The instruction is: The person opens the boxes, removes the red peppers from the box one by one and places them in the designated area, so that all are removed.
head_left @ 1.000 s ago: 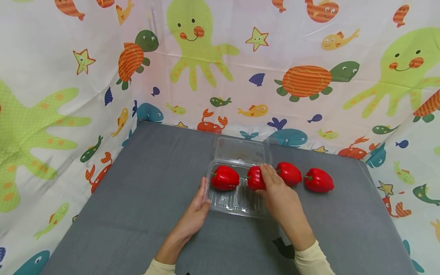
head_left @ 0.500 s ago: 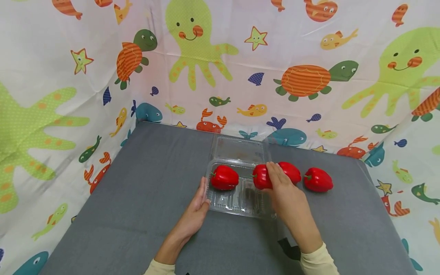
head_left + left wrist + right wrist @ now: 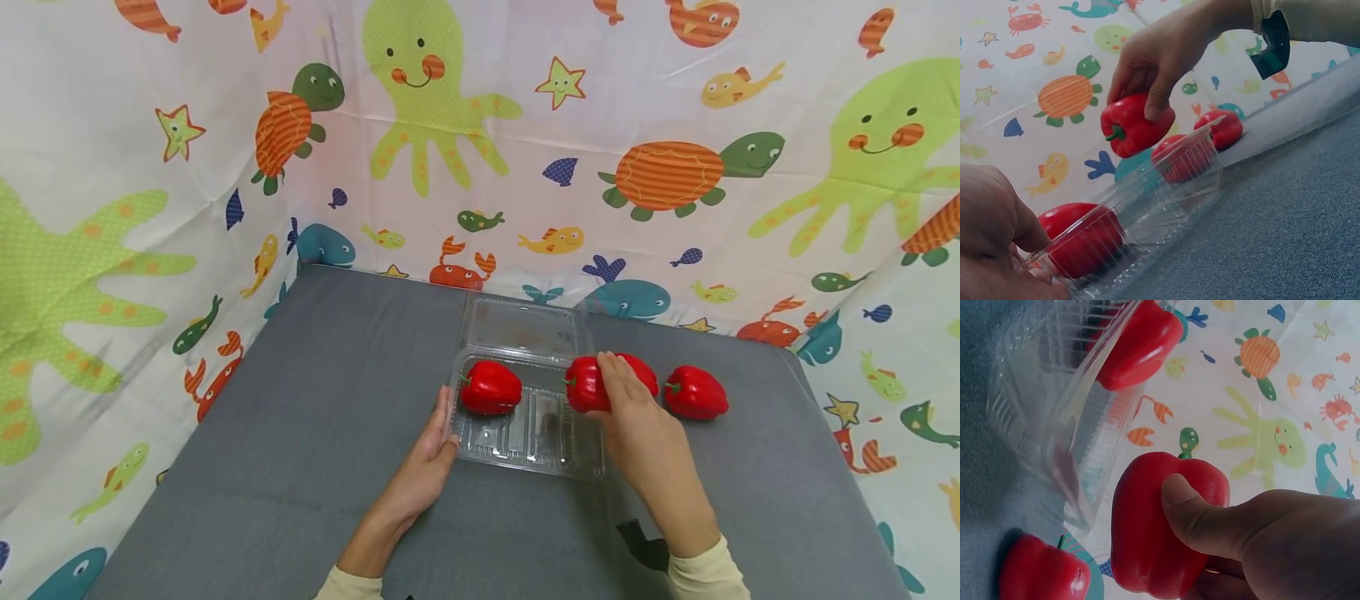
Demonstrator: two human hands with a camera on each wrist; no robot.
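My left hand (image 3: 423,462) grips the left wall of a clear plastic clamshell container (image 3: 510,450), its lid (image 3: 525,327) folded back flat behind. One red bell pepper (image 3: 491,387) lies in the container's left part. Between thumb and fingers, my right hand (image 3: 648,442) holds another red bell pepper (image 3: 1160,531) in the air above the container's right edge; its green stem shows in the left wrist view. Partly hidden behind that hand, a third bell pepper (image 3: 642,372) lies on the table just right of the container.
Farther right on the grey cloth-covered table (image 3: 315,400) lies one more red bell pepper (image 3: 696,392). A curtain (image 3: 480,167) printed with sea animals encloses the back and both sides. A dark band (image 3: 1272,47) circles the right wrist.
My right hand has moved to the right with its bell pepper, from over the container's middle to its right edge. The left hand and the container have stayed in place.
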